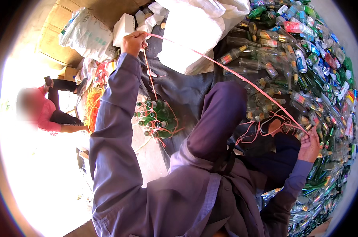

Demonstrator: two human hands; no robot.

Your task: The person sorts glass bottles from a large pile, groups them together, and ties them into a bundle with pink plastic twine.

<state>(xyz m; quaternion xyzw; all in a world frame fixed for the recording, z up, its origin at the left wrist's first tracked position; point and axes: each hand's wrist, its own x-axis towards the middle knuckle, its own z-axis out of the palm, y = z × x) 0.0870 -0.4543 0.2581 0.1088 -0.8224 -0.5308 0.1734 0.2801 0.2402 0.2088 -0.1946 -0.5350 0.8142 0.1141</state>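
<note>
A pink plastic strap [223, 65] runs taut between my two hands. My left hand [134, 43], raised at the upper left, pinches one part of it near a white box. From there a thinner length hangs down to a bundle of green glass bottles [156, 120], bound with pink strands and standing necks up. My right hand [310, 145], low on the right beside the bottle heap, grips the other part between thumb and fingers. Loose loops of pink strap [257, 129] lie near my foot [274, 127].
Glass bottles and cans [303, 59] are heaped along the right side. A large white sack [188, 35] stands ahead, with a white foam box [124, 26] and a plastic bag [91, 38] to its left. Orange and yellow strapping [93, 102] lies by a seated person [50, 114].
</note>
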